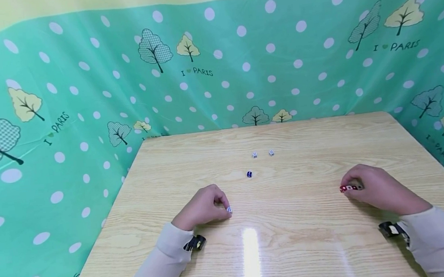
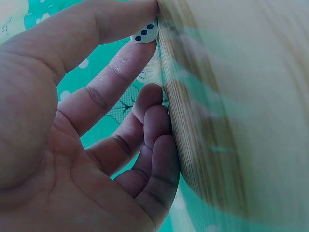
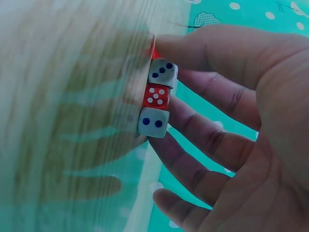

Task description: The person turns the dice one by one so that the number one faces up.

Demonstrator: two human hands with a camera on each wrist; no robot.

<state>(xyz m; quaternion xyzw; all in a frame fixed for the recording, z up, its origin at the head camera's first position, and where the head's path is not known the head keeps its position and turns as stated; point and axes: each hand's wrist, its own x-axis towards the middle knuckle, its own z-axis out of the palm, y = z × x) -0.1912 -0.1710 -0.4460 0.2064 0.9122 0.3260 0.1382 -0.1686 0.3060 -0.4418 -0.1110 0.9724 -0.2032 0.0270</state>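
My left hand (image 1: 205,207) rests at the tabletop, left of centre, and pinches a white die (image 1: 229,209) between thumb and index finger. The left wrist view shows three dark pips on this die (image 2: 146,33); the other fingers curl against the wood. At the right, my right hand (image 1: 380,189) holds a row of dice lying on the table, with red and white alternating. In the right wrist view, the thumb covers most of the end red die (image 3: 154,52). Beyond it come a white die (image 3: 163,72), a red die (image 3: 156,96) and another white die (image 3: 154,123).
Farther back on the wooden table (image 1: 184,159) lie a dark blue die (image 1: 249,174) and two white dice, one on the left (image 1: 254,155) and one on the right (image 1: 271,153). A green dotted curtain (image 1: 203,105) borders the table's back and sides.
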